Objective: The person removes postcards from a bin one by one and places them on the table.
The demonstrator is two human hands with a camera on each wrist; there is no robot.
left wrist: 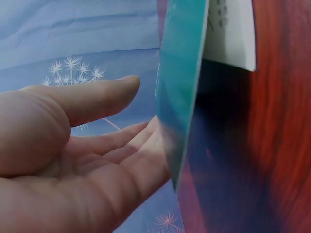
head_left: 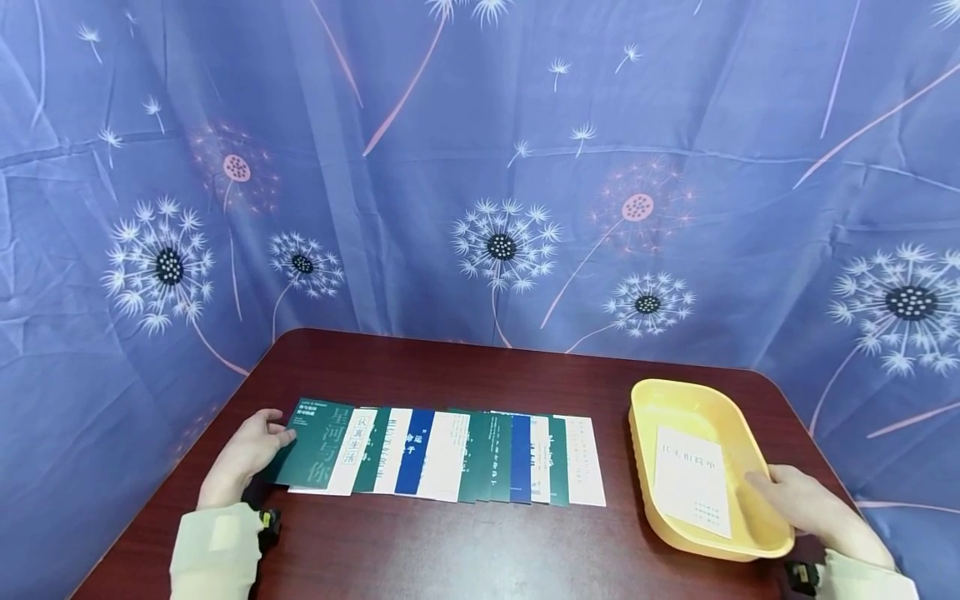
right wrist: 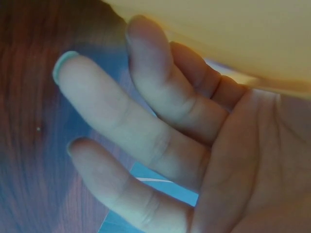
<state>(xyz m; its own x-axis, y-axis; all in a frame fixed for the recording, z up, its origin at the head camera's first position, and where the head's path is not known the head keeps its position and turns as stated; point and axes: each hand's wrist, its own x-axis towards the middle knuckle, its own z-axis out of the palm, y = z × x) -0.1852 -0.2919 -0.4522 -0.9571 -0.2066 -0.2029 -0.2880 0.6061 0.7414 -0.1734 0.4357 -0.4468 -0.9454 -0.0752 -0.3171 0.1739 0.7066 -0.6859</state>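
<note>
My left hand (head_left: 251,446) is at the left end of a row of overlapping cards, beside a dark green card (head_left: 318,442) with pale Chinese characters. In the left wrist view, the long fingers (left wrist: 131,160) reach that card's edge, while the thumb (left wrist: 104,97) is held apart from its face. A white card (head_left: 360,446) with a framed title comes just after it in the row. On the right, my right hand (head_left: 806,504) holds the rim of a yellow plastic tray (head_left: 648,517), thumb over the inside and fingers outside. One white printed card (head_left: 690,479) lies in the tray.
The row continues rightward with green, white and blue cards, such as a blue card (head_left: 415,450), ending in a white card (head_left: 587,462). Everything stands on a dark red-brown wooden table (head_left: 390,550). A blue dandelion-print curtain (head_left: 420,250) hangs behind its far edge.
</note>
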